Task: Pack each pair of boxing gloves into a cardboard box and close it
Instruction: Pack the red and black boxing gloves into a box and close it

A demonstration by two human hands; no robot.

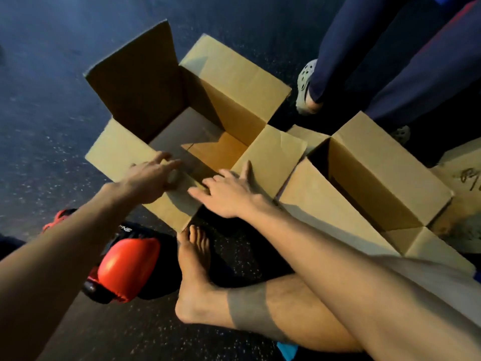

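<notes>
- The left hand (153, 175) reaches over the near flap of the open cardboard box (234, 82) with its fingers stretched out. It holds nothing I can make out, and a pale smear by the thumb is too blurred to name.
- The right hand (226, 196) lies flat with its fingers spread, pressing on that same near flap where it meets the right flap, and grips nothing.
- The box shows a bare bottom and all four flaps stand or splay outward, so I judge the step is readying it for loading.
- To do this well, push the near flap right down and out so the mouth stays wide. The tall far-left flap leans a little inward and may want folding back too.
- The red and black boxing gloves (127, 267) lie on the floor near left, not yet in any box. They are just beside the person's bare foot (195, 256).
- That foot and the crossed leg sit between gloves and box, so the gloves should be lifted over the near flap, not dragged.
- A second open box (364, 183) stands just right of the first, its flap touching or nearly so.
- Someone in navy trousers (364, 48) and grey clogs stands at the far right, close to both boxes.
</notes>
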